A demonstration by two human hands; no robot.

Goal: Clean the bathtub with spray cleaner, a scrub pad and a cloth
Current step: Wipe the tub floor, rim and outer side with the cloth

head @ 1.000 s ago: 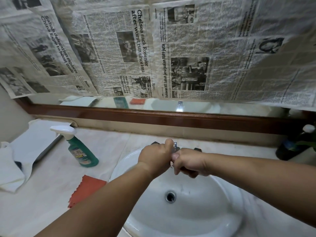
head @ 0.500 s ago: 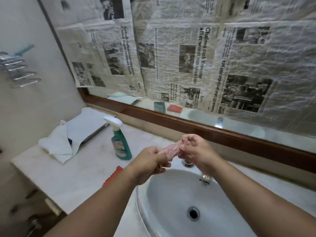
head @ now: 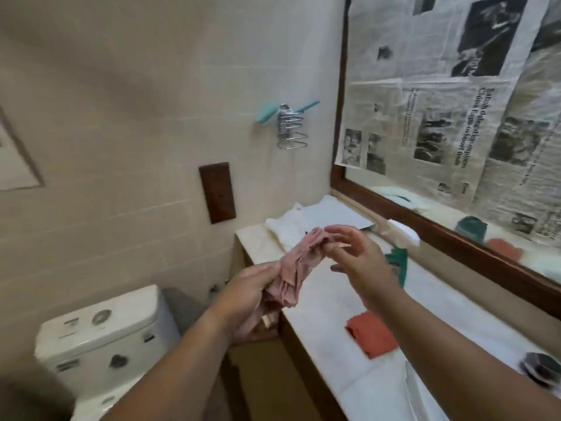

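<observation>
By the counter (head: 318, 305), left hand (head: 246, 299) gripping pink cloth (head: 296, 264), right hand (head: 362, 267) pinching

Beige tiled walls (head: 121, 86) fill the left of the frame. A white toilet cistern (head: 100, 332) is seen at lower left. At right, a wood-framed mirror (head: 425, 229) is covered with newspaper (head: 440, 117), above a pale counter (head: 318, 299).

Ok so from my end: the pale marble counter (head: 321, 311) runs along the right, under the newspaper-covered wood-framed mirror (head: 455, 132). On it, the folded white towel (head: 288, 227) sits at the far end. The green plastic spray bottle (head: 400, 265) is just behind my right hand (head: 361, 262), and the orange square scrub pad (head: 372, 334) is nearer me. The crumpled pink cloth (head: 291, 268) stretches from my left hand (head: 249, 296) to the right one, over the counter's left edge. The white ceramic toilet cistern (head: 103, 335) is down left, with the chrome wire rack (head: 290, 129) on the wall above.
</observation>
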